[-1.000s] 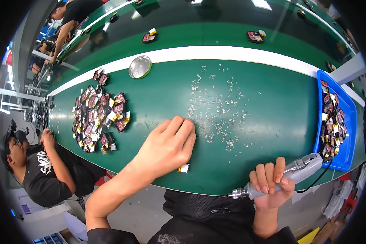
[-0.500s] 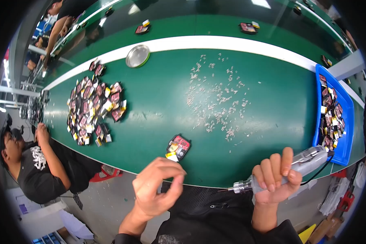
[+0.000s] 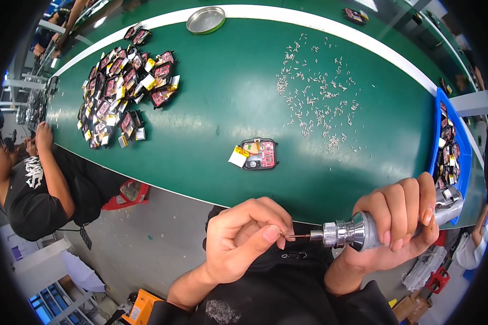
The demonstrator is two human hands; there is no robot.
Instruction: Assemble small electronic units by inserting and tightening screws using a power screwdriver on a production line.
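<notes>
My right hand (image 3: 398,219) is wrapped around a grey electric screwdriver (image 3: 358,232), held level with its thin bit pointing left. The thumb and fingers of my left hand (image 3: 249,238) are pinched together at the tip of that bit. Whatever they hold there is too small to make out. Beyond my hands, an open black device housing (image 3: 265,154) lies on the green table, with a red circuit board in it. Its silver battery with yellow tape (image 3: 238,156) sticks out to the left. Farther right, many tiny screws (image 3: 322,92) are scattered over the table.
A heap of similar open housings (image 3: 111,92) covers the table's left part. A round metal tin lid (image 3: 205,20) sits by the white far edge. At the right stands a blue bin (image 3: 435,135) holding more housings. Another person (image 3: 38,173) sits at the left.
My left hand has come over to the bit and pinched at its tip. The screwdriver has been brought level. The view has shifted, and the single housing appears turned.
</notes>
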